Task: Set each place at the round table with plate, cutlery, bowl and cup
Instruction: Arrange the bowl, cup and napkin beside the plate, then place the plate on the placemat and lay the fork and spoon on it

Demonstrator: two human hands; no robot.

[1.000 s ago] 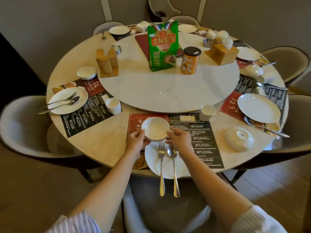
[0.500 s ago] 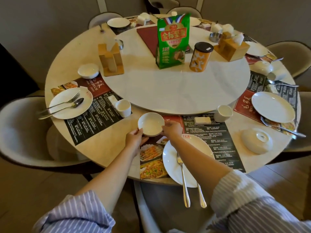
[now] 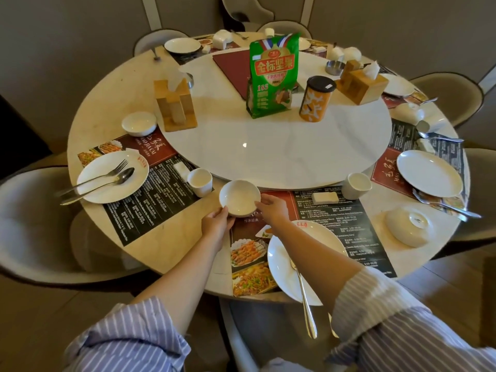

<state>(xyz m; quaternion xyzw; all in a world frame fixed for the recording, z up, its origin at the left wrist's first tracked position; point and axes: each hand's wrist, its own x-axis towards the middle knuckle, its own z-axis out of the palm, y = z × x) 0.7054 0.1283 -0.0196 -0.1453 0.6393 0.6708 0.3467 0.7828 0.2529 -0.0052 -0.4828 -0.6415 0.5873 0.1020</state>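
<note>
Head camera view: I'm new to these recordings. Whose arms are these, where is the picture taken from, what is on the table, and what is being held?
There is no machine: a person in a striped shirt wears a wide-angle camera on the head, looking down at their own arms. The left hand and right hand hold a small white round bowl by its sides, at the top left corner of the near printed menu placemat. Whether it rests on the table cannot be told. Nearer lies a white dinner plate with a metal spoon; the right arm covers part of it. A white handleless cup stands to the right. On the round white marble turntable stand a green snack bag and an orange canister.
</note>
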